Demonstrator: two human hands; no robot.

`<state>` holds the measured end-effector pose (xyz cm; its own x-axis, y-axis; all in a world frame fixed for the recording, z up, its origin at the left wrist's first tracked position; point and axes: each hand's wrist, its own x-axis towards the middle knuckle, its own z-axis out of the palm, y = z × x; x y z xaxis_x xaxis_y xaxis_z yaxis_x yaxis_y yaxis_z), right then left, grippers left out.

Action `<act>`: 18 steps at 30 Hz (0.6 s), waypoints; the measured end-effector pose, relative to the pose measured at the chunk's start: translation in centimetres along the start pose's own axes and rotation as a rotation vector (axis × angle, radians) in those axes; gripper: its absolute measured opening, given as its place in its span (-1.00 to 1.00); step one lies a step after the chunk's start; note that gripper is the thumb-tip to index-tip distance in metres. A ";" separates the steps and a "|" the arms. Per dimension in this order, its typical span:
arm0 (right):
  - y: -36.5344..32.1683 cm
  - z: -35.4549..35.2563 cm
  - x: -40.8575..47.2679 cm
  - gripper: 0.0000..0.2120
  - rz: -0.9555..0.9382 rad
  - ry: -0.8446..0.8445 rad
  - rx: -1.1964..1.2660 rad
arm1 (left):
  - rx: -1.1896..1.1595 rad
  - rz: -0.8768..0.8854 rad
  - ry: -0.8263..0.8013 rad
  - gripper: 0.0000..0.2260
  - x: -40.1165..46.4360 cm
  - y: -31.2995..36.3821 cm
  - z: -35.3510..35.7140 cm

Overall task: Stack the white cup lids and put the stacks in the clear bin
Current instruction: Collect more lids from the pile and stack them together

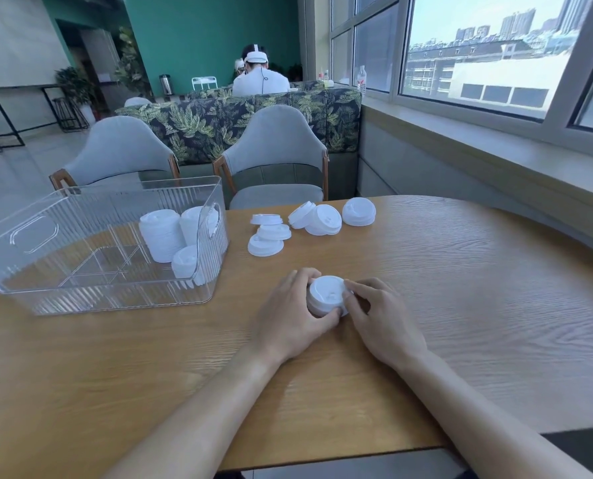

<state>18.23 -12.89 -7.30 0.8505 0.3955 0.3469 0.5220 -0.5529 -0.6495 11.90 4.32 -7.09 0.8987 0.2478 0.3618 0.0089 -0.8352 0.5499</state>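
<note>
So we're mid-stacking here. Up and left of the grip, the clear bin point(91, 257) already has three stacks. The left hand point(290, 316) and right hand point(379, 319) both curl around a short lid stack point(326, 294) on the bench point(461, 305). Loose lids point(271, 233) wait just beyond, so I'd say grab those next.

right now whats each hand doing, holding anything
Left hand: fingers curled round the short stack of white lids, holding it.
Right hand: fingertips pinching the same stack from the other side.
</note>
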 end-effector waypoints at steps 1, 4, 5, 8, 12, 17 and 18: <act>0.0 0.0 0.0 -0.67 0.000 -0.003 0.000 | -0.002 -0.003 -0.004 -0.45 0.0 0.0 0.0; 0.1 0.0 0.2 -0.70 -0.009 -0.011 -0.010 | -0.002 -0.005 -0.021 -0.45 0.1 0.0 0.0; 0.1 0.1 0.2 -0.73 -0.014 -0.010 -0.004 | 0.000 -0.006 -0.022 -0.44 0.2 0.0 0.0; 0.2 0.1 0.2 -0.76 -0.021 -0.007 0.011 | 0.015 -0.011 -0.030 -0.42 0.3 -0.1 -0.1; 0.5 0.3 0.4 -0.73 -0.015 -0.009 0.012 | 0.033 -0.013 -0.044 -0.43 0.2 0.1 -0.1; 0.6 0.4 0.2 -0.73 -0.031 0.002 -0.009 | 0.070 0.021 -0.051 -0.43 -0.1 0.4 -0.1; 0.6 0.4 0.2 -0.75 -0.032 0.004 -0.013 | 0.077 0.024 -0.049 -0.42 -0.1 0.5 -0.2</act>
<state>18.72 -12.89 -7.88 0.8335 0.4102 0.3701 0.5498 -0.5496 -0.6290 11.75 4.00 -6.74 0.9193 0.2051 0.3360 0.0194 -0.8762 0.4816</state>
